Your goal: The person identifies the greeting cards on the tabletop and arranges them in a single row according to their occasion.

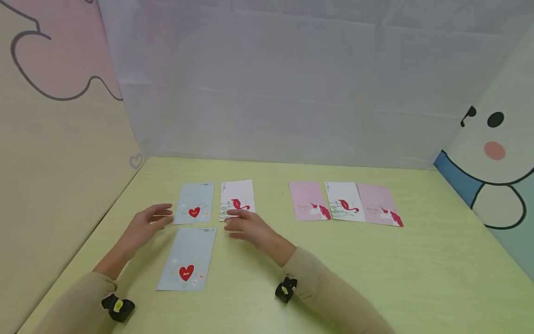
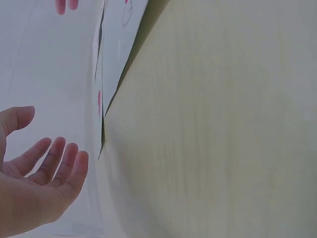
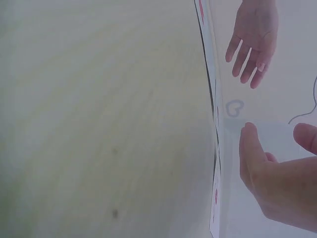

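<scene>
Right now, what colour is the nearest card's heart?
The heart is red, clearest in the head view.

A creased, pale sheet [image 1: 283,83] hung behind a yellow-green table [image 1: 442,269]. The left wall [image 1: 58,153] had a little heart [image 1: 136,161], the right wall [image 1: 519,69] a cartoon face [image 1: 495,134].

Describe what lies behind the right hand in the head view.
A white flamingo card and some of the table. The card's upper part and most of its red bird show. The right hand covers its lower right corner, so any print there cannot be seen.
</scene>
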